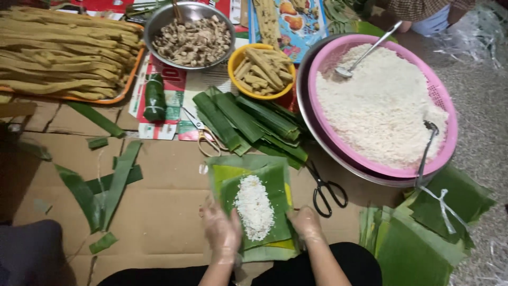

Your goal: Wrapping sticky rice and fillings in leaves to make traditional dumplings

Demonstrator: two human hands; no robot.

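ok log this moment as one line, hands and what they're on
left hand: flat on banana leaf edge | right hand: on leaf's other edge | rice strip: centred on leaf | black scissors: beside leaf, untouched

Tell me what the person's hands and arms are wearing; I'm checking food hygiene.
Both the left hand and the right hand wear thin, clear, loose plastic gloves, crinkled and ending around the wrists. The forearms are bare: no sleeves, watch or jewellery visible.

A home food-prep floor: flattened cardboard (159,212), pink rice basket (444,132), cut banana leaves (248,122), bowls of filling (191,39).
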